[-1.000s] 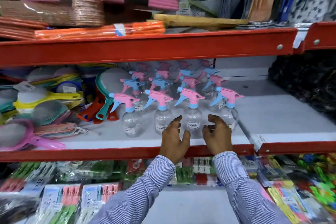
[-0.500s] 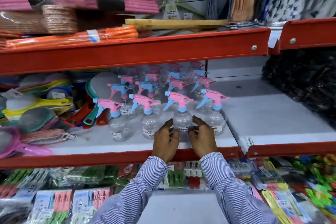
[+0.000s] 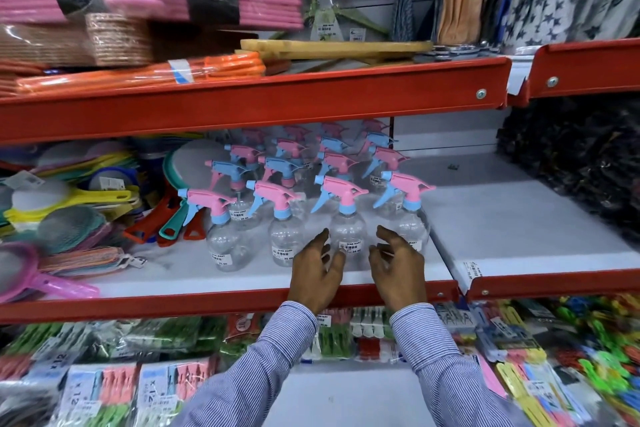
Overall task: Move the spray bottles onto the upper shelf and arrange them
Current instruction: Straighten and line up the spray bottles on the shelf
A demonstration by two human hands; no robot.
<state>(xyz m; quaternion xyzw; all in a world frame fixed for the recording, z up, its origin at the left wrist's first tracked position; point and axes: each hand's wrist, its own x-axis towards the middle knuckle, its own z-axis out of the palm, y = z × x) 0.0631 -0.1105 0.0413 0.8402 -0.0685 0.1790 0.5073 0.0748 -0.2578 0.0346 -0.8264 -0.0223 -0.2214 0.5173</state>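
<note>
Several clear spray bottles with pink and blue trigger heads stand in rows on the white middle shelf (image 3: 242,274). In the front row, one bottle (image 3: 347,229) stands between my two hands. My left hand (image 3: 317,270) is just left of its base, fingers spread, holding nothing. My right hand (image 3: 398,267) is just right of it, fingers curled and apart, in front of the rightmost front bottle (image 3: 410,218). Neither hand clearly touches a bottle. Other front bottles (image 3: 227,243) stand further left. The back rows are partly hidden under the red shelf lip.
The red upper shelf (image 3: 277,104) carries orange and pink bundles (image 3: 145,74) and wooden hangers (image 3: 332,47). Colourful strainers and brushes (image 3: 69,198) crowd the left of the middle shelf. Bare white shelf (image 3: 502,218) lies to the right. Packs of clothes pegs (image 3: 104,388) lie below.
My hands have drawn slightly apart and back from the front bottle they closed around half a second ago. The view shifted a little right.
</note>
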